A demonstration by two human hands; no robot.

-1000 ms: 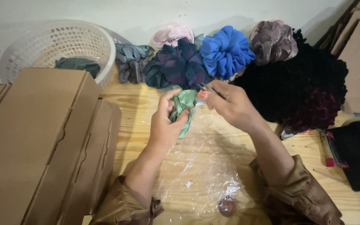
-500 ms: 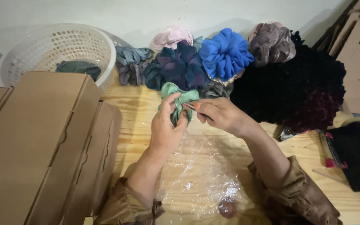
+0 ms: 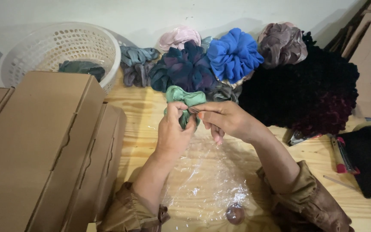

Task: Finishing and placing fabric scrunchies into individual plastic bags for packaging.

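I see the green scrunchie [image 3: 184, 99] held above the wooden table [image 3: 142, 107], just in front of the scrunchie pile [image 3: 220, 64]; the left hand [image 3: 173, 131] is closed around its lower folds, and the right hand [image 3: 222, 120] pinches its right edge with fingertips. I judge it light, soft and compressible — best gripped by the gathered fabric, not a single loose fold; the satin looks slippery. Its underside is hidden behind the fingers; the clear plastic film [image 3: 207, 180] below is hard to outline.
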